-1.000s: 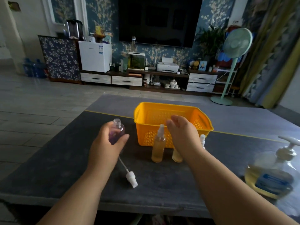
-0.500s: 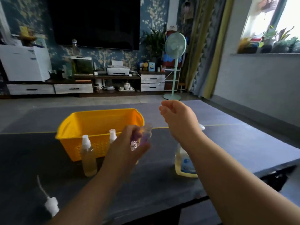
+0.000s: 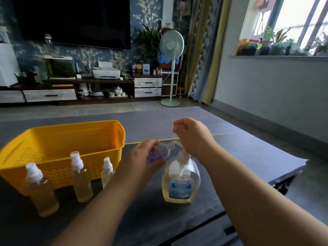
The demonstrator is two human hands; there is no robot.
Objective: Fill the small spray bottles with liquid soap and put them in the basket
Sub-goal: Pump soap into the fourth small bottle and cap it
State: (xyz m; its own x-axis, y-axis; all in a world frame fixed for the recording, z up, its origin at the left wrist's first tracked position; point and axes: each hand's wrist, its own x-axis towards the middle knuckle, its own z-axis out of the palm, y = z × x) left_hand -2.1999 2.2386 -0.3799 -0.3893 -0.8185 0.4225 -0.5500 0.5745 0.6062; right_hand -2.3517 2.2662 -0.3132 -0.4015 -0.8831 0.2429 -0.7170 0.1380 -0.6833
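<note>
The dark table [image 3: 239, 157] runs out to a corner at the right, with bare surface between that corner and the soap. A thin yellow line crosses the table behind the hands. The yellow basket [image 3: 71, 128] sits at the left, its far-left end cut off by the frame.

The liquid soap pump bottle [image 3: 181, 185] stands upright near the front edge, partly full of pale yellow liquid. Its label is blue and white, but the writing is too blurred to read.

Three capped spray bottles [image 3: 42, 194] [image 3: 81, 180] [image 3: 107, 172] stand on the table just in front of the basket, outside it, all holding yellowish liquid. The left forearm hides the lower part of the rightmost one.

The left hand [image 3: 142, 160] grips a small purple bottle [image 3: 159, 152], tilted with its open neck at the pump spout. Much of it is hidden behind the fingers.

The right hand [image 3: 193, 137] hangs over the pump head, fingers loosely curled round nothing visible. I cannot tell whether the palm presses the pump.
</note>
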